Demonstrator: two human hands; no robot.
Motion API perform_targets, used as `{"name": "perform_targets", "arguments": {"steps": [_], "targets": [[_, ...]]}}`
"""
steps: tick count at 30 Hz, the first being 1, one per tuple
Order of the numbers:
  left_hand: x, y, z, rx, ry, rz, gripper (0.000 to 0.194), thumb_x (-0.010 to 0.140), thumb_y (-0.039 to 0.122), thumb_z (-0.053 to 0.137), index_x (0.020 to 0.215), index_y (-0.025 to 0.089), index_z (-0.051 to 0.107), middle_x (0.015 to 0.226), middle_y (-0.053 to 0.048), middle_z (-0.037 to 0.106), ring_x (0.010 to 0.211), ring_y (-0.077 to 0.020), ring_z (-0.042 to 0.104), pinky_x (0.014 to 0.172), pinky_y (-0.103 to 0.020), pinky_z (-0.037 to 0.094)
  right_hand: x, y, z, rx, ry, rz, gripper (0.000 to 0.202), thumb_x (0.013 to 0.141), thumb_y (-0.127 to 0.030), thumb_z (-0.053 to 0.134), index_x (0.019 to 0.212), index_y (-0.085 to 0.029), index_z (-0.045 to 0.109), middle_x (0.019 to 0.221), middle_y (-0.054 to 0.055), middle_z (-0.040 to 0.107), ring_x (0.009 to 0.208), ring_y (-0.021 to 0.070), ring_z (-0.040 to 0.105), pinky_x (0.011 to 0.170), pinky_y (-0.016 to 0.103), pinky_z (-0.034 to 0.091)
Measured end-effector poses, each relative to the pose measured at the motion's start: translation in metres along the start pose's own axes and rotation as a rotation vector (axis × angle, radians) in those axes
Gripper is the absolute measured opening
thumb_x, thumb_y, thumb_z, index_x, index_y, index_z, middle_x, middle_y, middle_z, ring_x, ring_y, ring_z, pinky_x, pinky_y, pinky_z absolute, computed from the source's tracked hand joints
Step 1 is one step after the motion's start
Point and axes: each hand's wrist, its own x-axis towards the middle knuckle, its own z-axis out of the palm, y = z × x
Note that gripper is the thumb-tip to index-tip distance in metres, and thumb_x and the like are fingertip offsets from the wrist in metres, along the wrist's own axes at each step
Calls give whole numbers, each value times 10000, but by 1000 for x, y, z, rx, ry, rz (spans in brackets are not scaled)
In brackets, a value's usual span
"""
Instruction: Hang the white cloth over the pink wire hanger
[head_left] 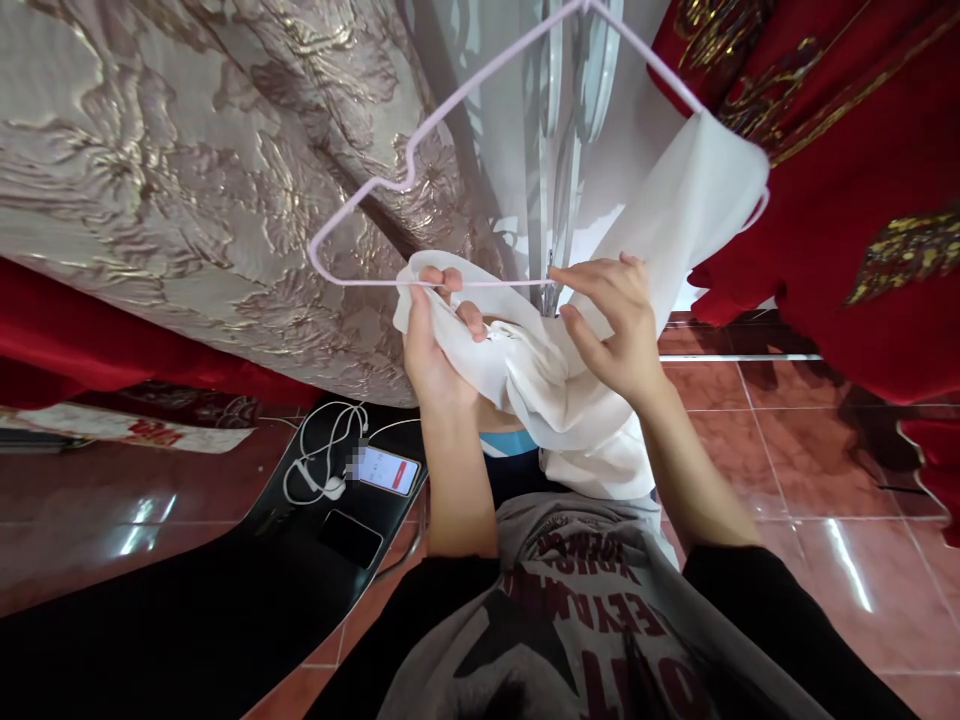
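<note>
A pale lilac hanger (pixel 480 85) hangs in front of me, its right end tucked inside a white garment (pixel 694 190). The hanger's left end is bare. My left hand (pixel 442 340) is closed on an edge of the garment just under the bottom bar, with fingertips showing past the cloth. The bar passes across those fingers. My right hand (pixel 615 315) has its fingers apart, its index fingertip at the bar or just beside it. The garment's cloth lies behind and below this hand, bunching between both arms and hanging to my lap.
A beige embossed curtain (pixel 225 170) fills the left, and red cloth with gold trim (pixel 847 190) the right. Behind the hanger stand shiny metal bars (pixel 551 170). A black chair (pixel 225 560) holds a lit phone (pixel 386 470), a dark phone (pixel 352 540) and white earphones (pixel 330 488).
</note>
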Motion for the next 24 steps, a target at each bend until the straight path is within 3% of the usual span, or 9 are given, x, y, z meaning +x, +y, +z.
{"name": "perform_targets", "arguments": {"steps": [3, 6, 9, 11, 13, 16, 19, 21, 24], "targets": [[-3, 3, 14, -59, 20, 42, 375, 888, 621, 743, 923, 282, 587, 986, -25, 613, 495, -96, 392, 452, -308, 342, -4, 0, -14, 21, 297, 5, 308, 1018, -352, 549, 1301, -279, 645, 1311, 88, 634, 1304, 260, 593, 1199, 554, 398], [-6, 0, 19, -50, 27, 32, 362, 911, 603, 718, 927, 274, 567, 1002, -39, 595, 492, -98, 349, 445, -313, 291, -6, 17, -23, -26, 653, 170, 527, 1002, -458, 599, 1479, -258, 503, 1473, 159, 478, 1435, 347, 473, 1136, 554, 430], [-10, -4, 24, -96, 29, 34, 364, 943, 594, 687, 939, 264, 533, 1001, -28, 564, 487, -85, 300, 441, -308, 260, -4, 47, -23, 54, 552, 262, 853, 949, -614, 639, 1624, -247, 269, 1557, 228, 390, 1410, 364, 483, 990, 486, 526], [-11, -5, 27, -120, 36, 38, 364, 956, 585, 679, 940, 263, 511, 971, -14, 542, 486, -78, 277, 433, -298, 250, -1, 63, -20, 80, 468, 262, 896, 907, -654, 679, 1602, -238, 295, 1517, 246, 436, 1303, 322, 544, 855, 407, 552], [-10, -4, 28, -129, 39, 41, 375, 940, 577, 702, 934, 263, 499, 946, -9, 529, 482, -72, 253, 428, -289, 229, 4, 69, -18, 30, 464, 298, 769, 889, -619, 716, 1489, -218, 452, 1410, 222, 523, 1133, 257, 588, 748, 345, 522], [-9, 1, 27, -145, 40, 38, 410, 877, 569, 764, 918, 263, 493, 923, -12, 518, 470, -62, 213, 432, -291, 189, 16, 60, -24, -74, 523, 390, 332, 865, -439, 758, 998, -157, 644, 960, 90, 604, 778, 124, 502, 638, 274, 393], [-10, 3, 24, -109, 32, 10, 411, 872, 582, 758, 916, 272, 491, 931, -20, 524, 459, -68, 202, 437, -311, 169, 28, 43, -39, -78, 543, 423, 334, 822, -220, 714, 629, -163, 449, 638, -22, 360, 622, 55, 307, 606, 256, 230], [-12, 3, 23, -68, 14, -9, 405, 889, 605, 725, 922, 279, 488, 955, -27, 536, 455, -80, 221, 440, -328, 175, 34, 34, -50, -60, 552, 423, 426, 816, -151, 658, 572, -178, 310, 592, -42, 215, 595, 41, 210, 604, 268, 145], [-13, 1, 22, -37, 7, -5, 417, 910, 649, 678, 932, 282, 480, 975, -31, 541, 461, -95, 255, 444, -340, 208, 39, 27, -63, -84, 571, 414, 484, 805, -111, 631, 574, -186, 212, 596, -41, 151, 607, 37, 156, 621, 282, 99]]}}
